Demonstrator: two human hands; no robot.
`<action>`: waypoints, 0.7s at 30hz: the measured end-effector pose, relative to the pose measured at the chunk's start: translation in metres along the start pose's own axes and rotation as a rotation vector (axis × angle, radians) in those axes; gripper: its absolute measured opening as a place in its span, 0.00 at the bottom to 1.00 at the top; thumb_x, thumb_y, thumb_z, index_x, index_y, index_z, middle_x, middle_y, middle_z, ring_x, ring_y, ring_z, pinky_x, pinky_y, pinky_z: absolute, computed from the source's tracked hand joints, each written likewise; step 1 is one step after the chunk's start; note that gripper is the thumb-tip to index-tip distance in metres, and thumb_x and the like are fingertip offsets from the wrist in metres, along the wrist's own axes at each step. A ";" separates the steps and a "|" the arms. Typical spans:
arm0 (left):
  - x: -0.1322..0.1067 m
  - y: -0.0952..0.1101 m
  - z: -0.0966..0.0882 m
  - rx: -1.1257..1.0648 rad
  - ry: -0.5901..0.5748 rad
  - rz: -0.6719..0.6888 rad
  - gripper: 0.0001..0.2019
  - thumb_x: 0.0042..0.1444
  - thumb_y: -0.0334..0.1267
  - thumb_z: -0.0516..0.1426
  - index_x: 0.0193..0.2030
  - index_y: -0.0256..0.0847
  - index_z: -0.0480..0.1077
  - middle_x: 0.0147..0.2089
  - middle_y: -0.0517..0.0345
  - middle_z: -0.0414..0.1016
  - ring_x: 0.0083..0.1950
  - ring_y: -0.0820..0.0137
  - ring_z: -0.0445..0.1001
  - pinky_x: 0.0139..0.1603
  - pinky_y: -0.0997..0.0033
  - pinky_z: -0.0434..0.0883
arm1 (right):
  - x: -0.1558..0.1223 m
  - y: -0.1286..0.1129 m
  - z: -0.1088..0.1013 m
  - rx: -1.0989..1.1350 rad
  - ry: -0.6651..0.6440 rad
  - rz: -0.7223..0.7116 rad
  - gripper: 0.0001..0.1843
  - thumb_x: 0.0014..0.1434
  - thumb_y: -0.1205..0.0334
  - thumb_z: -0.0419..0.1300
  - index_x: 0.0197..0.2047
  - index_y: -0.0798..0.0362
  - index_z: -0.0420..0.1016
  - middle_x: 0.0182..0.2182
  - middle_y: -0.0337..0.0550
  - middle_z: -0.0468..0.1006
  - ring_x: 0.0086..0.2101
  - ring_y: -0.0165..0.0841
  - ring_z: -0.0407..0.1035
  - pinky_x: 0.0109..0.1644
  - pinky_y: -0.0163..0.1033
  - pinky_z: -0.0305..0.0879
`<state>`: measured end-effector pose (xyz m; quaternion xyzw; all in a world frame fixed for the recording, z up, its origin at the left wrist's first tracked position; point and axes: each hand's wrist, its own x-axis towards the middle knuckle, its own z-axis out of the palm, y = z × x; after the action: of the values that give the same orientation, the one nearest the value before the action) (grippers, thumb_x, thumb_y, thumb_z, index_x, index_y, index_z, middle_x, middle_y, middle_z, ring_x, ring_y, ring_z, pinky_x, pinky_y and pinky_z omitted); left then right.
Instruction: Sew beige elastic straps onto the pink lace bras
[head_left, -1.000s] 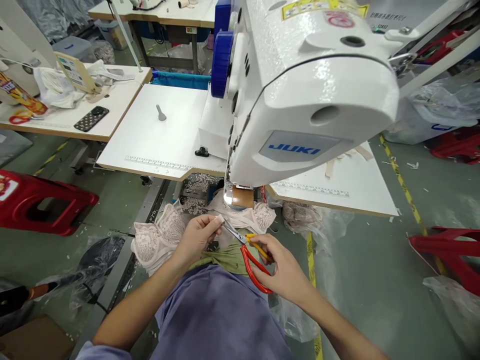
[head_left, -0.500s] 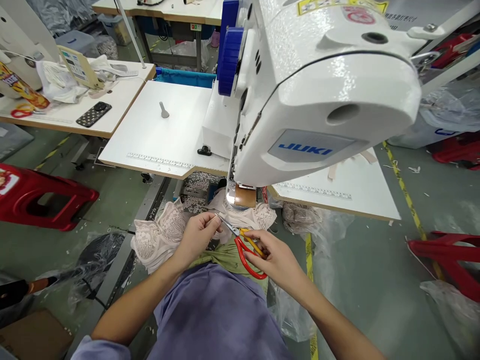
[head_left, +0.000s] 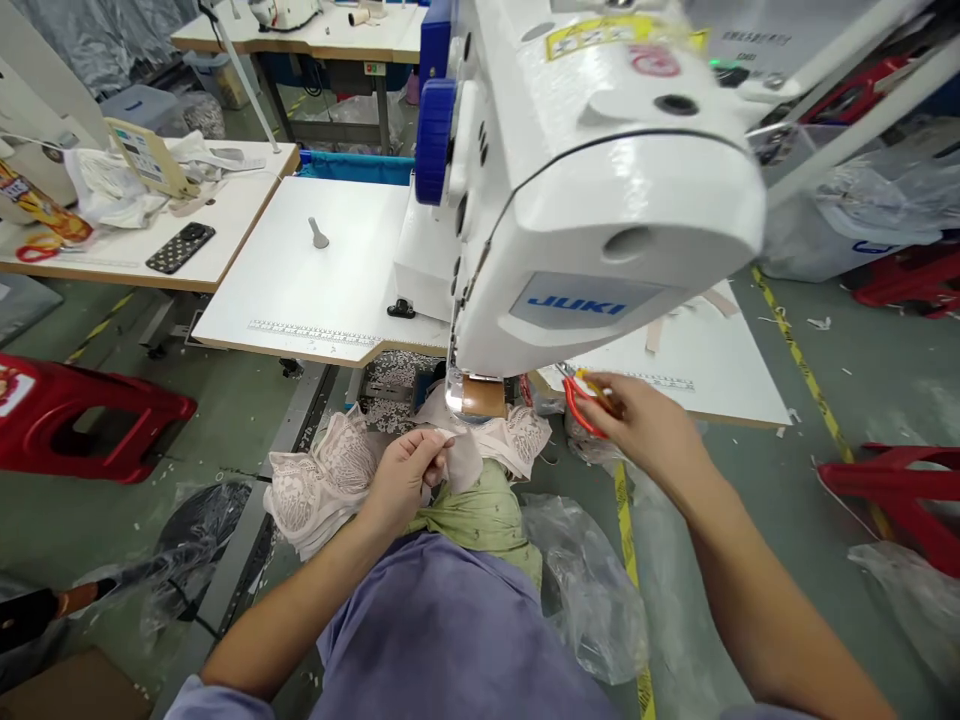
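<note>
Between thumb and fingers, my left hand (head_left: 411, 468) pinches the edge of a pale pink lace bra (head_left: 324, 478). The bra spreads across my lap, one cup at the left and the other under the sewing machine's head. My right hand (head_left: 651, 425) is closed around scissors (head_left: 581, 402) with red and yellow handles, held over the front edge of the right table part. Their blades point up and left, away from the bra. Just above the bra stands the white JUKI sewing machine (head_left: 600, 230); its needle area is hidden from me.
A grey peg-like piece (head_left: 318, 234) stands on the left table part (head_left: 300, 290). Further left, a phone (head_left: 181, 248) lies on a neighbouring table. Fabric scraps (head_left: 654, 335) lie on the right part. Red stools (head_left: 90, 415) stand on both sides, and plastic bags (head_left: 592, 590) cover some floor.
My right hand has carried the scissors from beside my left hand up and right to the table edge. The left hand keeps its pinch on the bra. The view has shifted slightly.
</note>
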<state>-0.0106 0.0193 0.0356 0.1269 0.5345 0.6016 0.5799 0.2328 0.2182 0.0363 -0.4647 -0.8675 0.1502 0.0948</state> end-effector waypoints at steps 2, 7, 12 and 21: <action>-0.001 0.007 0.001 0.018 -0.077 -0.043 0.16 0.57 0.48 0.58 0.28 0.37 0.68 0.26 0.62 0.66 0.22 0.81 0.57 0.24 0.77 0.56 | 0.008 -0.007 -0.003 -0.066 0.139 -0.096 0.22 0.64 0.53 0.55 0.57 0.54 0.73 0.50 0.58 0.77 0.50 0.52 0.72 0.53 0.59 0.68; -0.004 0.025 0.009 0.282 -0.373 -0.337 0.11 0.58 0.42 0.54 0.32 0.36 0.71 0.29 0.58 0.71 0.22 0.77 0.62 0.21 0.75 0.62 | -0.032 -0.072 0.027 0.134 0.043 -0.607 0.21 0.65 0.55 0.57 0.59 0.50 0.69 0.53 0.54 0.76 0.51 0.44 0.73 0.51 0.48 0.73; -0.001 0.025 0.006 0.746 -0.326 -0.081 0.13 0.60 0.41 0.51 0.33 0.37 0.72 0.30 0.56 0.72 0.29 0.70 0.68 0.32 0.69 0.68 | -0.045 -0.077 0.054 0.262 -0.072 -0.551 0.13 0.68 0.62 0.50 0.46 0.50 0.76 0.38 0.47 0.82 0.36 0.36 0.77 0.36 0.38 0.71; -0.007 -0.091 0.004 0.038 -0.504 -0.083 0.52 0.53 0.64 0.58 0.74 0.49 0.33 0.58 0.42 0.71 0.51 0.59 0.76 0.50 0.57 0.71 | -0.045 -0.079 0.048 1.537 -0.232 0.624 0.23 0.49 0.41 0.68 0.31 0.52 0.72 0.23 0.38 0.74 0.21 0.29 0.65 0.24 0.34 0.64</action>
<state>0.0461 -0.0068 -0.0312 0.2615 0.3890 0.5167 0.7165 0.1817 0.1309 0.0180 -0.4712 -0.3595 0.7658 0.2495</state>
